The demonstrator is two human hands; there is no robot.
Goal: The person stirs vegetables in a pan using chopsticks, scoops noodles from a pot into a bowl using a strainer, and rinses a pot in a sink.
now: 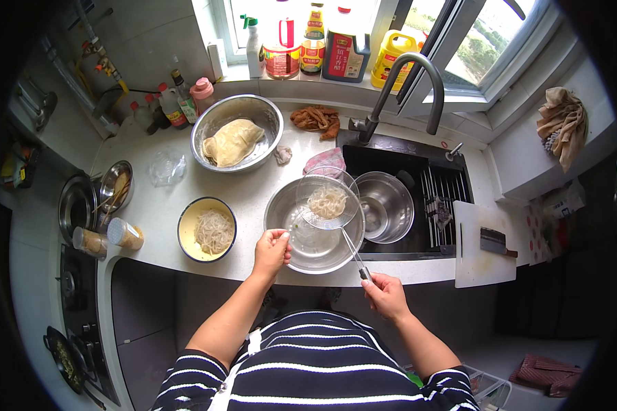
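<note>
Wrapped round a handle (365, 273), the right hand (384, 295) holds a round wire strainer (325, 222) over a wide, shiny metal bowl (317, 253). Wispy, see-through noodles (327, 203) sit in the strainer. The left hand (272, 252) is curled by the bowl's edge; I can't tell if it holds anything. More stringy noodles (214, 231) fill a yellow bowl (187, 233) on the worktop (156, 209).

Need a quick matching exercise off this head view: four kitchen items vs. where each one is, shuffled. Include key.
Items
1. Strainer
2. Cream bowl
3. Knife
4. Metal pot

Places
A. On the white cutting board
B. In the black sink
C. In the right hand, over the wide metal bowl
D. On the counter, left of the wide metal bowl

Pairs: 1-C, 2-D, 3-A, 4-B
</note>
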